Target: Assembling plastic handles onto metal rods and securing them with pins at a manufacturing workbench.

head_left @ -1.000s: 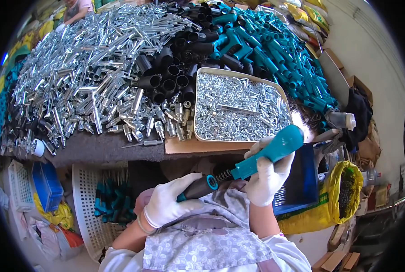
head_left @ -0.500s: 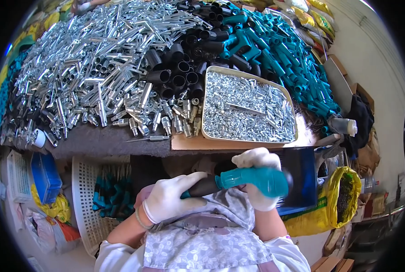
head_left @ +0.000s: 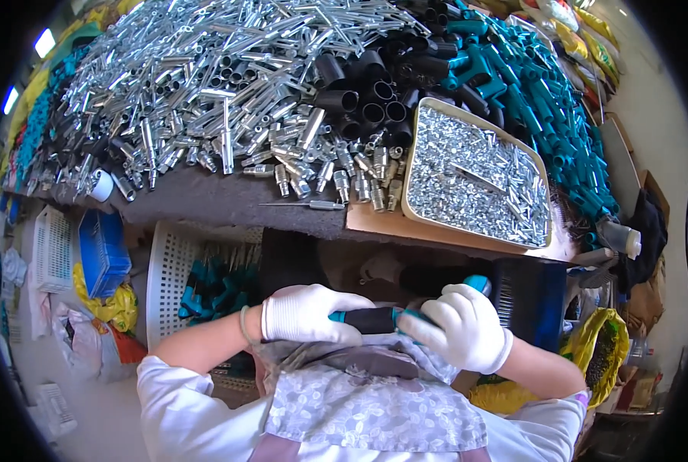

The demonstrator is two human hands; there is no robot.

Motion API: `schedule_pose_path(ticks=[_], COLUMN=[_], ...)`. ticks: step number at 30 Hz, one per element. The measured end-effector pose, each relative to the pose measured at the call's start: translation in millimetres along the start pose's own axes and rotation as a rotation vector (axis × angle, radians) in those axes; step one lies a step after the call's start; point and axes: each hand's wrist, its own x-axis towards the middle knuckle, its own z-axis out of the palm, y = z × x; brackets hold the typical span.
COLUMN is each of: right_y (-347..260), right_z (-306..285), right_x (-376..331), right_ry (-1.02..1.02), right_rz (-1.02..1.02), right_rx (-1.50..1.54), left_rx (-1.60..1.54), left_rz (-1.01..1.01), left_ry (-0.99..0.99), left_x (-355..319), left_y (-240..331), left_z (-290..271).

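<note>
In front of my lap lies a teal-and-black tool with a plastic body, held level by both hands. My left hand, in a white glove, is wrapped round its black end section. Around the teal part is my right hand, also gloved, with its fingers bent over the body. A rounded teal end shows beyond those fingers; much of the teal middle is covered by the glove. Just ahead on the bench edge rests a thin pointed pick with a metal handle.
A tray of small metal pieces stands on the bench. Behind it are heaps of metal tubes, black sleeves and teal bodies. Under the bench are a white basket of teal-handled tools and a blue bin.
My right hand has turned over and come down onto the tool, whose teal end now points away to the right. The view has shifted, so the bench sits farther right.
</note>
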Motion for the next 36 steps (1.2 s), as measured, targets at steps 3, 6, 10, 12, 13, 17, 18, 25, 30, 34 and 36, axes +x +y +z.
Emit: schedule_pose_path(ticks=[3,6,10,12,13,17,18,25,30,34,36], right_y=[13.0,24.6,20.7,17.9,15.7,15.1,14.1,20.4,22.8,20.2,18.6], right_z=[-0.9,-8.4,-4.6,5.2,10.2,15.7,14.6,-12.1,-19.9,-11.8,-0.2], right_x=[2.6,14.6,13.3,7.9,2.7,-9.6,-8.7,11.9,17.9,13.3,3.5], right_ry=[0.005,0.019,-0.028,0.057,0.078,0.041,0.064,0.025,0.02,-0.077,-0.012], right_rz=[-0.408,-0.699,-0.46,-0.38,-0.329,-0.185,-0.217,-0.549,-0.469,-0.603,-0.378], right_rx=[-0.104,-0.126,-0.045,0.006,0.044,0.136,0.106,-0.148,-0.163,0.001,0.014], left_rx=[-0.004,0.077,-0.003,0.067,0.136,0.148,0.148,-0.343,-0.703,-0.081,-0.068], left_rz=[0.018,0.197,-0.129,-0.035,0.064,0.003,-0.001,-0.173,-0.197,0.043,-0.149], left_ry=[-0.271,-0.326,-0.364,-0.309,-0.254,-0.199,-0.195,-0.423,-0.438,-0.351,-0.405], left_x=[3.3,7.3,3.5,4.1,3.2,-1.1,-0.3,-3.5,1.7,2.9,2.4], left_y=[-0.5,-4.0,7.4,2.2,-1.0,14.5,13.6,1.4,-11.9,-2.0,25.4], left_z=[-15.2,-13.0,-22.0,-18.6,-15.8,-15.3,-16.2,-13.5,-5.7,-8.0,-23.6])
